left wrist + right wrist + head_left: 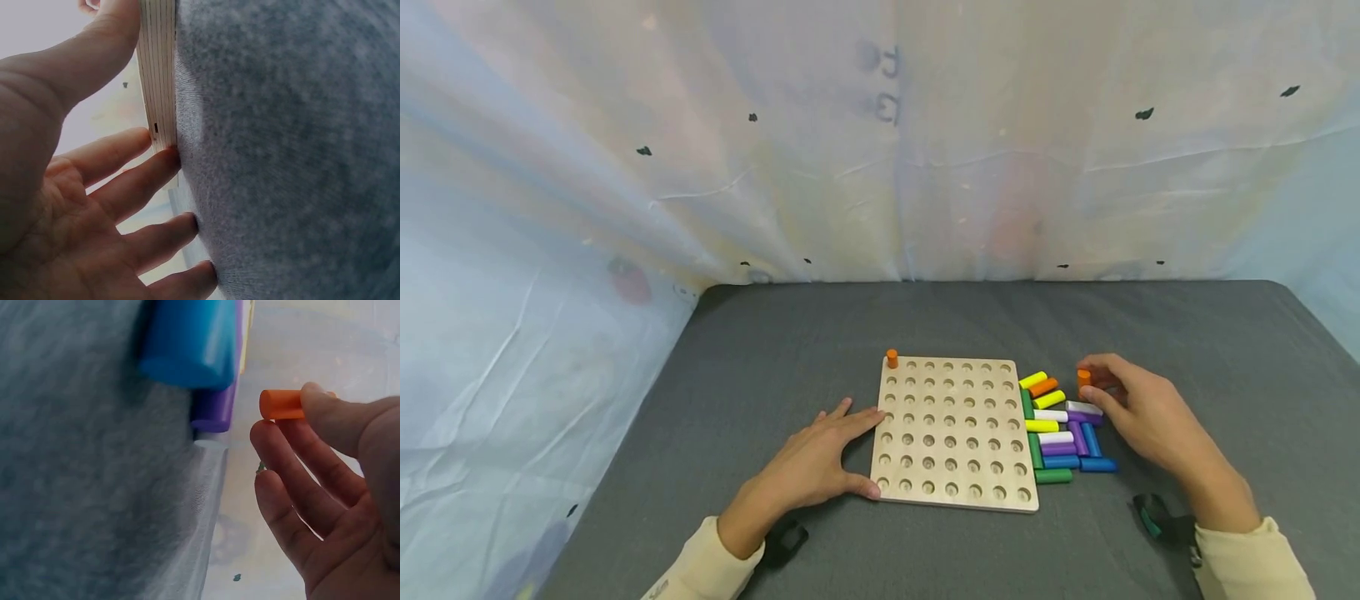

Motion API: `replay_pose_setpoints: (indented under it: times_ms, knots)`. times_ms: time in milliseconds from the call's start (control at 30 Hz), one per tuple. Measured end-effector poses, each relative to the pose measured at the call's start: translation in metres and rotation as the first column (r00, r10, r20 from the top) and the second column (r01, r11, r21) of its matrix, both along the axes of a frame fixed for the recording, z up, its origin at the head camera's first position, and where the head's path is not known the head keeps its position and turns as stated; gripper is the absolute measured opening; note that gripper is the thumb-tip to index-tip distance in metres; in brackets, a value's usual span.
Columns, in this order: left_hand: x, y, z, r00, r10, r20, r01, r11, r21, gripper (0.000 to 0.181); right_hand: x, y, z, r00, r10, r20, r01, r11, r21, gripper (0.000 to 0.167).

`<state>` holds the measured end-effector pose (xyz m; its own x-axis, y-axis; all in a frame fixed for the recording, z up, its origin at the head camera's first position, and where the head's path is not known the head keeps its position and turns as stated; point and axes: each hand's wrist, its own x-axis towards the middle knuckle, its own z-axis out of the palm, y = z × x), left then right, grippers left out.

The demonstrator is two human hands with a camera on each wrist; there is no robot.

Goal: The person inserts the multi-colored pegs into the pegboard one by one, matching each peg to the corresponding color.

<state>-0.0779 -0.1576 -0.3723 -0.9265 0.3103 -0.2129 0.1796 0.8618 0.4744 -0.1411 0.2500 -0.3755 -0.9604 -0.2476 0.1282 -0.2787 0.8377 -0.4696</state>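
Note:
A square wooden board with rows of round holes lies on the grey cloth; one orange peg stands upright at its far left corner. The left hand, fingers spread, touches the board's left edge; in the left wrist view that hand has thumb and fingertips along the layered edge. Right of the loose pegs, the right hand pinches another orange peg, held upright. In the right wrist view, the thumb of the right hand presses this orange peg against the fingers.
Loose pegs lie against the board's right side: yellow, green, blue, purple, white and one orange. A pale printed sheet hangs behind the dark table.

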Motion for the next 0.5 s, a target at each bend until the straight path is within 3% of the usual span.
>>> replay_pose_setpoints:
  times_ms: [267,500]
  knots:
    - [0.0,0.0,0.0,1.0,0.016,0.008,-0.016,1.0,-0.014,0.097,-0.001,-0.017,0.016,1.0,0.028,-0.002,-0.028,0.999,-0.03,0.037]
    - [0.0,0.0,0.0,1.0,0.011,0.011,-0.011,1.0,-0.005,0.098,-0.008,-0.05,0.033,0.988,0.123,-0.094,-0.131,0.988,-0.087,0.031]
